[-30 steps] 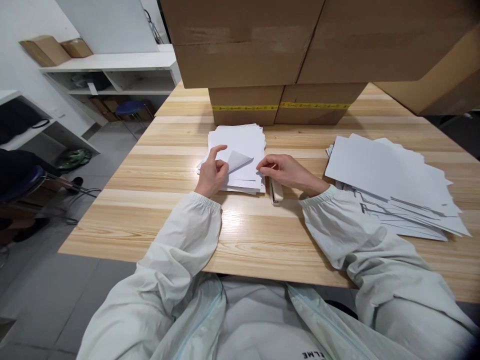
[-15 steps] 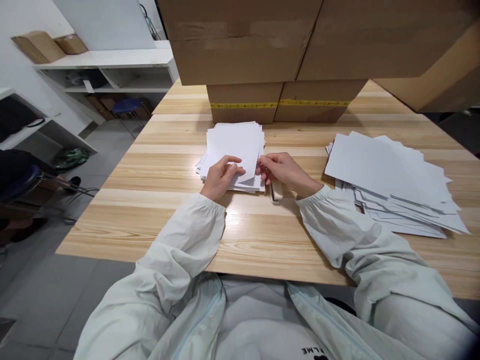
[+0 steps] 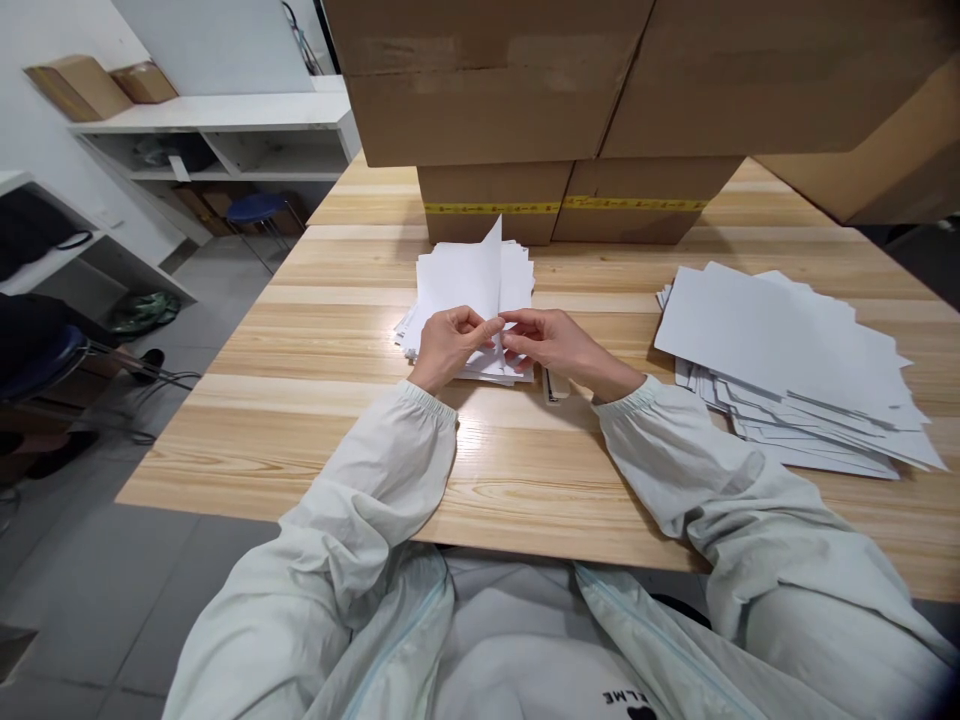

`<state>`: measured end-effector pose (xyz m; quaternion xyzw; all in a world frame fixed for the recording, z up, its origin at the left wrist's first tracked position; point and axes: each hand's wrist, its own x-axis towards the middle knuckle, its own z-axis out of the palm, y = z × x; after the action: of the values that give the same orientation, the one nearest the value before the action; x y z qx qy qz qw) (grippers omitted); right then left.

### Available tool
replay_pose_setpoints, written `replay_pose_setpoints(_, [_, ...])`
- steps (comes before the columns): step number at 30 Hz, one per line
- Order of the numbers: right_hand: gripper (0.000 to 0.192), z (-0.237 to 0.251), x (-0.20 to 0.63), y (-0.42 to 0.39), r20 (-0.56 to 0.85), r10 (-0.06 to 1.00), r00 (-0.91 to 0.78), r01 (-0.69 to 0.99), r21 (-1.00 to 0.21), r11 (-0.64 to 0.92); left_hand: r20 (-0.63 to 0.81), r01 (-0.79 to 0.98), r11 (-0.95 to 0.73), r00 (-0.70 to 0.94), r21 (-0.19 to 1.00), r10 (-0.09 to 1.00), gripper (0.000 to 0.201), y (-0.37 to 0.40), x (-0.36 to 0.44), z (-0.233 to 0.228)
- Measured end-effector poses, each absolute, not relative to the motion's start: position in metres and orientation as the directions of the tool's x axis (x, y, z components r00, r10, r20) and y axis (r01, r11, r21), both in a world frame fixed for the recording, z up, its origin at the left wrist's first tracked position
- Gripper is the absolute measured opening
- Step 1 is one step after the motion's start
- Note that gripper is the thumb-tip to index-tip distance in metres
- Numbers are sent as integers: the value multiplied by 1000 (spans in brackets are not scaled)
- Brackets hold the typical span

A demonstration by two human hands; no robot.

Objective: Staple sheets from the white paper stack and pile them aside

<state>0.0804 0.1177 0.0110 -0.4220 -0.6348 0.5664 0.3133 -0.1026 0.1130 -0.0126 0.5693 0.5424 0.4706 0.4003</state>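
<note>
A stack of white paper (image 3: 517, 278) lies on the wooden table in front of me. The right side of its top sheet (image 3: 457, 272) is turned up, standing as a thin upright flap. My left hand (image 3: 450, 345) rests over the stack, its thumb and fingers closed on the raised edge. From the other side my right hand (image 3: 555, 345) pinches the same edge, the fingertips of both hands nearly meeting. Partly hidden beneath my right hand, a light-coloured stapler (image 3: 555, 388) lies on the table beside the stack.
To the right a wider, fanned pile of white sheets (image 3: 780, 340) spreads over the table (image 3: 315, 420). Large cardboard boxes (image 3: 495, 90) stand stacked at the back. Off to the left are a white shelf (image 3: 225, 112) and a blue stool (image 3: 255, 207).
The top sheet's right edge has risen from lying flat to standing up. My hands have come together at that edge, the right moving left over the stack.
</note>
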Motion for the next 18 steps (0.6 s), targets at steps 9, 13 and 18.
replay_pose_setpoints(9, [38,4,83,121,-61,882,-467,215,-976,46,133,291,-112,-54,950,990,29,109,-100,-8])
replay_pose_setpoints(13, [41,7,84,119,-58,877,-476,213,-976,51,139,298,-119,-47,947,989,28,109,-101,-10])
replay_pose_setpoints(18, [44,11,84,117,-84,877,-473,201,-979,15,130,292,-114,-34,949,991,24,107,-102,-7])
